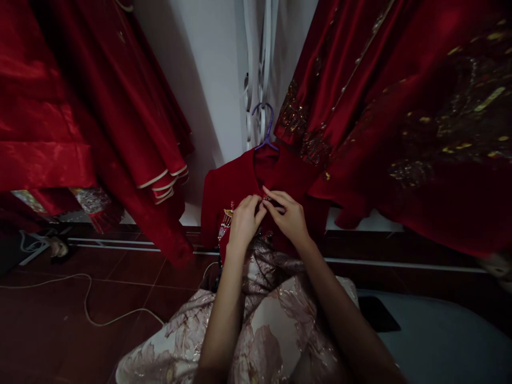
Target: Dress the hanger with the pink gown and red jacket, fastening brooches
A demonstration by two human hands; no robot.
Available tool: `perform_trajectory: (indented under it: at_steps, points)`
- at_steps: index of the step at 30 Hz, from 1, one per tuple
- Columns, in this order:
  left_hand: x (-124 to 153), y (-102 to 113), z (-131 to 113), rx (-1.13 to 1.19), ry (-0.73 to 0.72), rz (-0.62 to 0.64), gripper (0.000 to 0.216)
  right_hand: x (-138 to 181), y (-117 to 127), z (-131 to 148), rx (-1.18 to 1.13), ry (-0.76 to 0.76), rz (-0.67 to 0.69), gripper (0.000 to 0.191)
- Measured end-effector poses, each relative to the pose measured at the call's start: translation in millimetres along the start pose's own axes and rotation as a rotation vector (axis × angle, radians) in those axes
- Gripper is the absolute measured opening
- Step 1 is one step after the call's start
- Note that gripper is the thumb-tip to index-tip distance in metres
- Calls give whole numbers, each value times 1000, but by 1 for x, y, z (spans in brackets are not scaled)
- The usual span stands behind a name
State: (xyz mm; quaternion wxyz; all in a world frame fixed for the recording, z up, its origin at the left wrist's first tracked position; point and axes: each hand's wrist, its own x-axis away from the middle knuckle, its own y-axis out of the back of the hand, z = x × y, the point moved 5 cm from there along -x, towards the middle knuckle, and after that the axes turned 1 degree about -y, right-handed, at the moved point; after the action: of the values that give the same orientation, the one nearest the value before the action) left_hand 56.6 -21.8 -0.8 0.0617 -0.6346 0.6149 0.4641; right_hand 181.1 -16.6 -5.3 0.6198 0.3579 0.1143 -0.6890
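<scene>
In front of me a red jacket (224, 184) hangs from a purple hanger (267, 140), hooked on white metalwork. Both hands meet at the jacket's front, below the neckline. My left hand (245, 221) has its fingers pinched on the front edge. My right hand (287, 216) pinches at the same spot, close to a small ornament or fastener that is too small to make out. To the left of my left hand, a beaded ornament (226, 218) with gold and dangling strands hangs on the jacket. A patterned floral fabric (276, 320) lies beneath my forearms.
Red garments (132, 106) with pale trim hang at the left. More red garments (360, 122) with gold sequins hang at the right. A white cable (90, 306) crosses the tiled floor (132, 272). A dark flat object (380, 313) lies on a grey-blue surface (448, 341) at lower right.
</scene>
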Motion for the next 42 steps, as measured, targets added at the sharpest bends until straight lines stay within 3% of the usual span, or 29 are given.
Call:
perform_trajectory:
  at_steps: [6, 11, 16, 22, 28, 32, 34, 36, 39, 42]
  points:
    - [0, -8, -2, 114, 20, -32, 14, -6, -3, -5, -34, -18, 22, 40]
    - [11, -21, 17, 558, 254, -133, 26, 2, -5, -35, -161, -117, 40, 51]
    - [21, -34, 40, 963, 517, -12, 43, 9, 8, -53, -221, -277, 188, 61]
    - [27, -36, 41, 1213, 670, 164, 54, 6, 24, -16, -323, -282, 354, 54]
    - [41, -20, 39, 970, 605, 364, 76, 10, 14, -2, -267, -208, 513, 45]
    - [45, -24, 39, 887, 548, 469, 60, 11, 11, -4, -246, -188, 523, 39]
    - [41, -22, 45, 781, 497, 410, 42, 10, 13, -5, -213, -197, 504, 33]
    - [35, -12, 58, 614, 444, 222, 28, 10, 14, -6, -174, -218, 487, 27]
    - [33, 8, 75, 437, 444, -27, 24, 13, 6, -8, -178, -251, 487, 24]
    - [35, 15, 81, 498, 471, 27, 26, 18, -16, -11, -225, -278, 491, 24]
